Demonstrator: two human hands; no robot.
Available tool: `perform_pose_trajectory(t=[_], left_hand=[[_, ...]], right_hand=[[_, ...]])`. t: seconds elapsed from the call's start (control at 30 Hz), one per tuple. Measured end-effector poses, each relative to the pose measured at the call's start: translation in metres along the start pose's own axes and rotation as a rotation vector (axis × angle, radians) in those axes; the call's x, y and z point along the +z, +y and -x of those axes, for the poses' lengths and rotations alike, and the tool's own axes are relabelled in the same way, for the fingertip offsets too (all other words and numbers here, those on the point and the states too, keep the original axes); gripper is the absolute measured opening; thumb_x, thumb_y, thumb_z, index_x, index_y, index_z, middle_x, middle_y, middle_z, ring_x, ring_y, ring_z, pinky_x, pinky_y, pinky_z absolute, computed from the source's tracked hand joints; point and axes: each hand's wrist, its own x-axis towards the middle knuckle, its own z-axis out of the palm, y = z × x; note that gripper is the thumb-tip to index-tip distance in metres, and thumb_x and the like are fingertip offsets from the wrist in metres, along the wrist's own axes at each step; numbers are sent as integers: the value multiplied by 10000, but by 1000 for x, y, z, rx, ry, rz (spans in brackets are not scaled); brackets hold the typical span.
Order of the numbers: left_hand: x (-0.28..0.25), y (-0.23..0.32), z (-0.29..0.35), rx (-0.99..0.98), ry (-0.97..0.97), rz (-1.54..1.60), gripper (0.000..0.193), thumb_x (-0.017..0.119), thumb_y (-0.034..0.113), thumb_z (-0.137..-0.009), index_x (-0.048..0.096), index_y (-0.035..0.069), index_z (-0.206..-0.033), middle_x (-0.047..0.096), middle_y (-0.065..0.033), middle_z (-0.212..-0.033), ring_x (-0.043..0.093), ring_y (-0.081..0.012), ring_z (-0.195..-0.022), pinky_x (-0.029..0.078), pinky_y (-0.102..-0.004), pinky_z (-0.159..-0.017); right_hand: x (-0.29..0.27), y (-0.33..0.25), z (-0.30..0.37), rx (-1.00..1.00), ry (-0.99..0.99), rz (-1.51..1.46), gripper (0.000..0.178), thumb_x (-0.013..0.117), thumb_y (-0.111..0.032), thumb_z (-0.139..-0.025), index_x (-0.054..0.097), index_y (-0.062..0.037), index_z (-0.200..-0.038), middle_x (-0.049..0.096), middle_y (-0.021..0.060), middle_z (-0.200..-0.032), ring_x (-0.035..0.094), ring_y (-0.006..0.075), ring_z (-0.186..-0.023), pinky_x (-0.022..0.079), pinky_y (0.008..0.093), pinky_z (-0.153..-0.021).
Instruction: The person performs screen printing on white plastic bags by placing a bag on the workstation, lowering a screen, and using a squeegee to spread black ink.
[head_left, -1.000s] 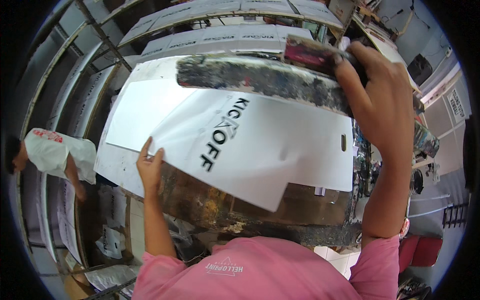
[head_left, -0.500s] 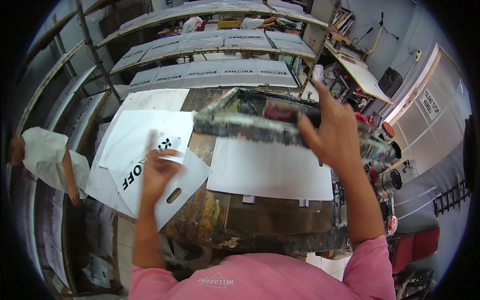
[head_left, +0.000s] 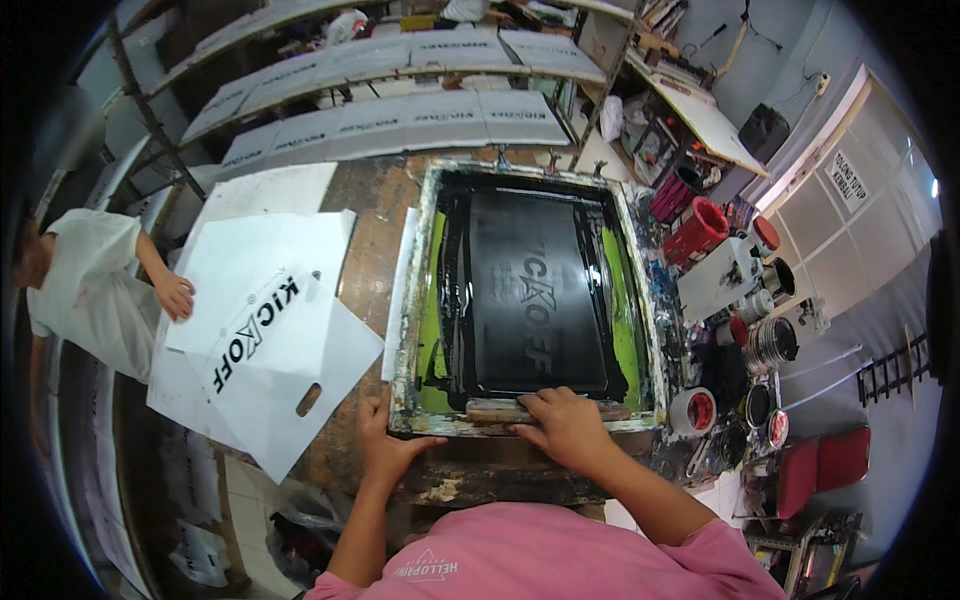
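A screen printing frame [head_left: 408, 345] lies flat on the worktable, with black ink spread over its mesh and green strips along both sides. My left hand [head_left: 388, 448] grips its near left corner, thumb stretched along the near edge. My right hand [head_left: 565, 432] is closed on the wooden handle of a squeegee [head_left: 490, 410] at the near end of the mesh. The squeegee's blade is hidden. White printed bags [head_left: 240, 255] lie overlapped to the left of the frame. A white edge [head_left: 400, 300] shows from under the frame's left side.
At the left, a co-worker's hand [head_left: 175, 296] rests at the bags' edge. Right of the frame stand a red container [head_left: 695, 232], a tape roll [head_left: 692, 411] and several ink cans [head_left: 770, 345]. Racks with printed sheets [head_left: 430, 118] stand behind the table [head_left: 375, 190]. A red chair [head_left: 820, 465] is at right.
The tilted frame has come down flat over the white sheet. My left hand went from the bags to its corner, my right hand to the squeegee. The co-worker has reached to the bags.
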Motion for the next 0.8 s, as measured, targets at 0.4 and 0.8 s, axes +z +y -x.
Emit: perform_pose_trajectory(t=[0.4,0.8], left_hand=[[-1,1,0,-84,-75,-68,1172,1089,379,-443,652,5,-1464,556,-62,-1029,591,-224,-906,533,-364,-809],[1,-7,5,59,42,6,1193,1063,418,-514,579,42,-1538,686,-130,-1017,661,-344,-914,541,-448,-842]], right_hand=[[33,122,-185,-111,192,184,517,847,-348,-849,672,-89,-1261,664,106,-1122,660,337,-1063,579,487,-837],[-50,136,-255,12,-158,156,527,664,-577,-1004,742,-59,-1062,753,199,-959,726,427,-924,558,546,-815]])
